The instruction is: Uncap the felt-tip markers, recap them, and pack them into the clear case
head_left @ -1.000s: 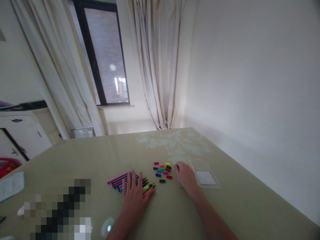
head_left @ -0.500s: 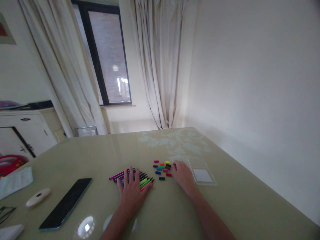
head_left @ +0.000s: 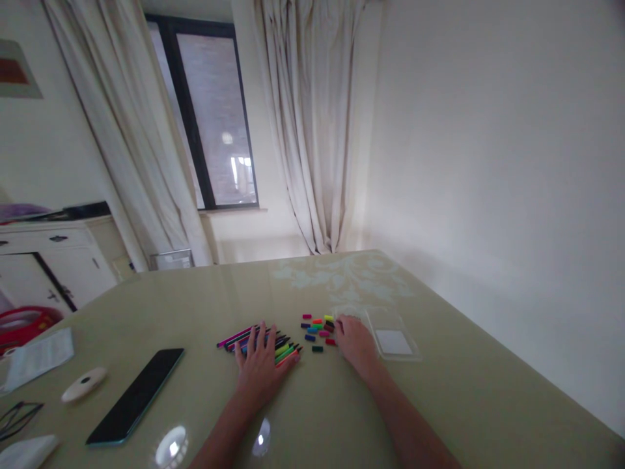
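Note:
My left hand (head_left: 260,365) lies with fingers spread over a row of uncapped marker pens (head_left: 239,337), their dark tips pointing right. Green and orange pens (head_left: 287,355) show by its thumb. To the right of the pens, several small coloured caps (head_left: 317,330) are scattered on the table. My right hand (head_left: 355,340) rests at the right edge of these caps with its fingers curled in. Whatever those fingers hold, if anything, is hidden. Just beyond and right of this hand, a clear plastic case (head_left: 410,345) with a white label lies opened flat.
A black phone (head_left: 137,396) lies left of the pens on the glossy table (head_left: 312,417). Farther left are a white oval object (head_left: 84,385), a face mask (head_left: 41,358) and dark glasses (head_left: 22,418). A wall (head_left: 512,228) runs along the right side.
The view has turned slightly left. My left hand's fingers have shifted a little over the pens and sit somewhat closer together. My right hand stays by the caps.

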`<state>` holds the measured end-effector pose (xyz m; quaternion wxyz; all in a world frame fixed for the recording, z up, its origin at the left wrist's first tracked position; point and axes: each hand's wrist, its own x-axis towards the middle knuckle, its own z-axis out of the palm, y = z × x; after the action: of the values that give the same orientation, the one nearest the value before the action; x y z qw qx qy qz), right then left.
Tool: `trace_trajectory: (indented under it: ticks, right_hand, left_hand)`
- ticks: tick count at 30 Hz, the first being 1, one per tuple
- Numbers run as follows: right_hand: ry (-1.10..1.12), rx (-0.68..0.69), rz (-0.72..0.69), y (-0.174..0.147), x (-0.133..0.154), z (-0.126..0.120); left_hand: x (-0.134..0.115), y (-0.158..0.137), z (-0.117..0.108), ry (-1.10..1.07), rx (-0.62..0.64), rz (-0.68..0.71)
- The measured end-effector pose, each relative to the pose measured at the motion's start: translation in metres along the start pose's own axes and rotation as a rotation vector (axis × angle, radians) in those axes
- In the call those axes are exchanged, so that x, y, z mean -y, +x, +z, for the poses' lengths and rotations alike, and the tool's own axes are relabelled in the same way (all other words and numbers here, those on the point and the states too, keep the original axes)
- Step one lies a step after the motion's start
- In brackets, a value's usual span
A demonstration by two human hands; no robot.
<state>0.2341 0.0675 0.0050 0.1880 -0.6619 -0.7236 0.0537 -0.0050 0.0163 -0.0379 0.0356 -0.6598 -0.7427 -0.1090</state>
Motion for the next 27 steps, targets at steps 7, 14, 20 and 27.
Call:
trace_trajectory:
  ticks: [7,14,20,27]
  right_hand:
    - [0.003,0.001,0.005,0.002,-0.002,0.004]
    - [-0.104,-0.037,0.032,0.002,-0.011,0.000]
    - [-0.221,-0.137,-0.087,0.007,-0.004,-0.005]
    - [-0.180,-0.011,-0.382,0.014,0.018,0.016]
  left_hand:
    - [0.002,0.013,0.001,0.040,-0.016,0.030]
    - [0.003,0.016,0.003,0.017,-0.121,0.042]
    - [0.006,0.004,-0.011,-0.126,-0.262,0.208]
    - [0.000,-0.002,-0.020,-0.244,-0.261,0.320]
